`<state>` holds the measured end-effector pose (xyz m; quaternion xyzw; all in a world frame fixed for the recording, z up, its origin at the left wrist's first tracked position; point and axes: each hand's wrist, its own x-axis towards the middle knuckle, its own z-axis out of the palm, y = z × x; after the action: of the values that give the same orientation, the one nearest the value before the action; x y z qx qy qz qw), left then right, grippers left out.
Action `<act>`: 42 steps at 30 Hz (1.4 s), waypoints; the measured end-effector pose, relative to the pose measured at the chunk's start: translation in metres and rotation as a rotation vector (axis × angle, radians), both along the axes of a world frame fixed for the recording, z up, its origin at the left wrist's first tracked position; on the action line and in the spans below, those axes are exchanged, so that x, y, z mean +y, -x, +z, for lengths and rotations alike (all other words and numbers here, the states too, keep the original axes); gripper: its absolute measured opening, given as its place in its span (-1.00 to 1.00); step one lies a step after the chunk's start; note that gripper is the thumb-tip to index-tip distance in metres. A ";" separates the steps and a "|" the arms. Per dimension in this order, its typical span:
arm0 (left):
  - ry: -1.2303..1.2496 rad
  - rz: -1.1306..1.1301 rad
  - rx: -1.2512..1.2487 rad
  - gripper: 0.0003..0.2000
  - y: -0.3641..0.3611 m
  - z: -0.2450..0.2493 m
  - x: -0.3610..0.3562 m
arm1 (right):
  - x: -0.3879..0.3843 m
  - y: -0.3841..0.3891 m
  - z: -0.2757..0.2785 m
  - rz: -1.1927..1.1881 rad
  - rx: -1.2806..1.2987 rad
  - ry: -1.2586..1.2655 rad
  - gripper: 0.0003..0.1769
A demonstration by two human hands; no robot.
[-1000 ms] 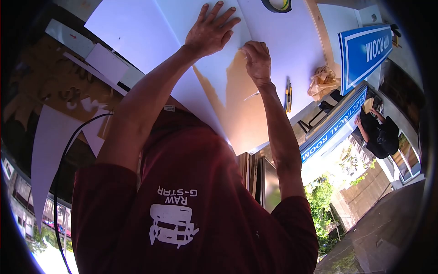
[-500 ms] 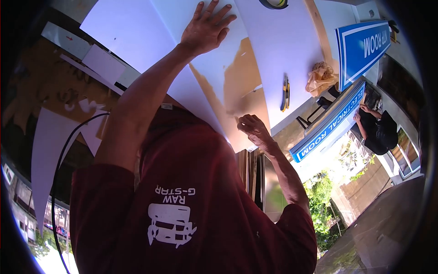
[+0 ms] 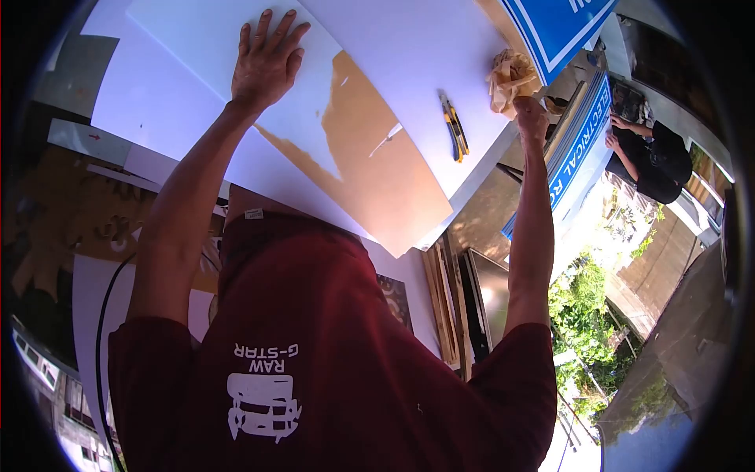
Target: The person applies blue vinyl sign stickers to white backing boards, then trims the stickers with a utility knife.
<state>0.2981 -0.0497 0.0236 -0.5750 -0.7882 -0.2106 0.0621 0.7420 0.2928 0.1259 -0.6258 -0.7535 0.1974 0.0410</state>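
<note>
My left hand [image 3: 267, 59] lies flat with its fingers spread on a large white sheet [image 3: 204, 31] on the table. Part of the white layer is peeled off, baring a brown surface [image 3: 370, 165]. My right hand [image 3: 532, 114] reaches far right, fingers curled against a wad of crumpled tan paper [image 3: 510, 72] at the table's edge. Between the two hands a yellow and black utility knife [image 3: 454, 126] lies on the white sheet.
Blue signs with white lettering lean at the right [image 3: 583, 141] and top right [image 3: 558, 23]. A person in black [image 3: 657, 153] stands beyond them. Wooden boards and a panel [image 3: 460, 303] stand below the table edge. White offcuts [image 3: 86, 141] lie on the left.
My right hand has gone from near my body out to the crumpled paper at the right. My left hand stays flat on the sheet. The view has shifted right.
</note>
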 end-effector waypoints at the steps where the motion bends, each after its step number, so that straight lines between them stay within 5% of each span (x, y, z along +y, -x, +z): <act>1: 0.005 0.001 0.004 -0.57 0.000 -0.001 -0.001 | 0.007 0.015 -0.002 -0.031 -0.007 0.005 -0.83; 10: -0.004 -0.043 -0.135 -0.54 0.001 0.015 -0.003 | -0.013 0.024 0.003 -0.119 0.404 0.056 -0.75; 13: 0.039 -0.031 -0.127 -0.54 0.000 0.016 -0.003 | -0.045 0.016 0.021 0.060 -0.032 -0.443 -0.69; 17: 0.084 -0.019 -0.168 -0.54 0.001 0.012 -0.002 | -0.152 0.104 0.029 0.066 0.461 0.013 -0.67; 20: 0.050 -0.031 -0.173 -0.53 0.001 0.013 -0.004 | -0.200 0.181 -0.013 0.263 0.460 0.065 -0.63; 25: 0.075 -0.017 -0.173 -0.53 0.001 0.016 -0.003 | -0.220 0.286 -0.053 0.208 0.133 0.030 -0.41; 27: 0.066 -0.016 -0.180 -0.53 0.001 0.018 -0.002 | -0.230 0.300 -0.055 0.224 0.008 -0.132 -0.40; 35: 0.040 -0.017 -0.235 -0.53 0.003 0.022 -0.005 | -0.226 0.288 -0.089 0.297 0.270 -0.115 -0.69; 42: 0.010 -0.007 -0.239 -0.54 0.004 0.019 -0.005 | -0.216 0.286 -0.080 0.257 0.360 0.024 -0.70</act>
<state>0.2944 -0.0547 0.0425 -0.5487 -0.7891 -0.2739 -0.0360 0.4561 0.0767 0.0458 -0.4798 -0.8051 0.3184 0.1419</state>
